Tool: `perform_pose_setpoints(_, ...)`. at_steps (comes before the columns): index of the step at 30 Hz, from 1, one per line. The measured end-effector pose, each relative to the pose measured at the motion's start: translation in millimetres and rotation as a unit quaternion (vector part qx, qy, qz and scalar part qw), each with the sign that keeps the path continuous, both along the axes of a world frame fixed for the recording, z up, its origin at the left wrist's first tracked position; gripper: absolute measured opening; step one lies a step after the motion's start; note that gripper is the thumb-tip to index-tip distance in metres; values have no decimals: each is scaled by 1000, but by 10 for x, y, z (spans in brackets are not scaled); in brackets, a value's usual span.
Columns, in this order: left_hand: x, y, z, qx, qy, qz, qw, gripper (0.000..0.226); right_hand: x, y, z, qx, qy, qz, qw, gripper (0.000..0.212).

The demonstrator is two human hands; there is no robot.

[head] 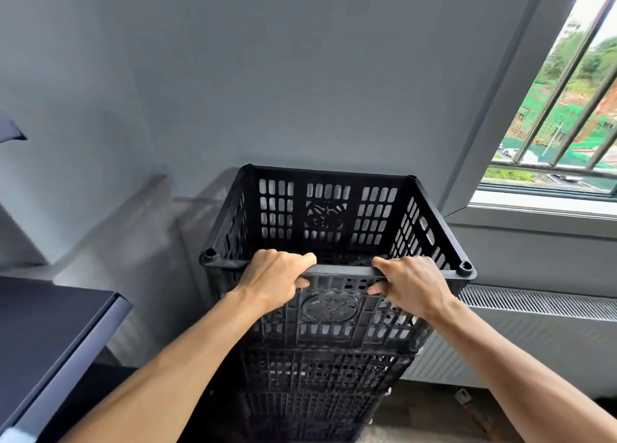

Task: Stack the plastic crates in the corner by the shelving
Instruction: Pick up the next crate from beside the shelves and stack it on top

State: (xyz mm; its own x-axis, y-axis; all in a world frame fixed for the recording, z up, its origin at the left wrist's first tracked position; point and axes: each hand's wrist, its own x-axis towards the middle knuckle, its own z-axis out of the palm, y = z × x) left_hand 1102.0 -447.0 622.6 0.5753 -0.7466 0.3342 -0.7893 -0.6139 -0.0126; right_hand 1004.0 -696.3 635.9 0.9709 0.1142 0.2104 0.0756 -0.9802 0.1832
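A black slotted plastic crate point(329, 210) sits on top of a stack of more black crates point(317, 386) against the grey wall. Both my hands grip the near rim of the top crate. My left hand point(273, 277) holds the rim left of centre, fingers curled over it. My right hand point(409, 284) holds it right of centre, thumb under the rim. The top crate is empty and open upward. The foot of the stack is hidden below the frame.
Dark blue shelving point(56, 335) stands close at the left, with another shelf corner point(11, 130) higher up. A white radiator point(534, 329) runs along the wall at the right, below a barred window point(567, 108). Wooden floor point(427, 416) shows right of the stack.
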Motion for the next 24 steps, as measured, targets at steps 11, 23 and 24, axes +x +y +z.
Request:
perform_pose_setpoints(11, 121, 91, -132, -5, 41, 20, 999, 21, 90, 110, -59, -1, 19, 11, 1000, 35)
perform_pose_setpoints(23, 83, -22, 188, 38, 95, 12, 995, 21, 56, 4, 82, 41, 44, -7, 998, 36)
perform_pose_setpoints(24, 64, -11, 199, 37, 103, 12, 994, 21, 43, 9, 85, 41, 45, -3, 998, 37)
